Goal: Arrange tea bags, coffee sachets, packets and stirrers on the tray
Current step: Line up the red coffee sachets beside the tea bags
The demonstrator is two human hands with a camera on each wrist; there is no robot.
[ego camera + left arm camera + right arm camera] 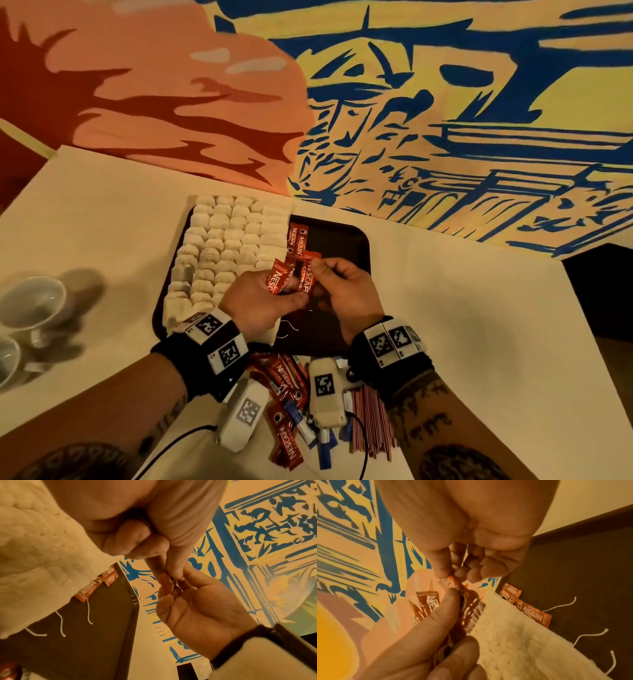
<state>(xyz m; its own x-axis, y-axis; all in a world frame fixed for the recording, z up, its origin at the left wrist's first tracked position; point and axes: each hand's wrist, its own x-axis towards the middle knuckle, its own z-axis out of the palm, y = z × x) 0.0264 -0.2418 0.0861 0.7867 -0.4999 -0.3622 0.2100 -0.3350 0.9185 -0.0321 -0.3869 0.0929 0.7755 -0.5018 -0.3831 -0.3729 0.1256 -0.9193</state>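
Observation:
A dark tray (356,240) lies on the table, its left half packed with rows of white tea bags (226,246). Red coffee sachets (297,236) lie on the tray beside the tea bags. Above the tray's middle, my left hand (267,298) holds a small bunch of red sachets (279,279). My right hand (339,284) pinches one sachet (310,274) at the top of that bunch, thumb against fingers. In the right wrist view the pinched sachet (452,582) sits between my fingertips, with the laid sachets (534,614) on the tray (582,574) beyond.
At the table's near edge lie more red sachets (286,377), blue packets (301,421) and a bundle of red-and-white stirrers (370,418). Two white cups (30,308) stand at the left. A painted wall (445,102) rises behind the tray.

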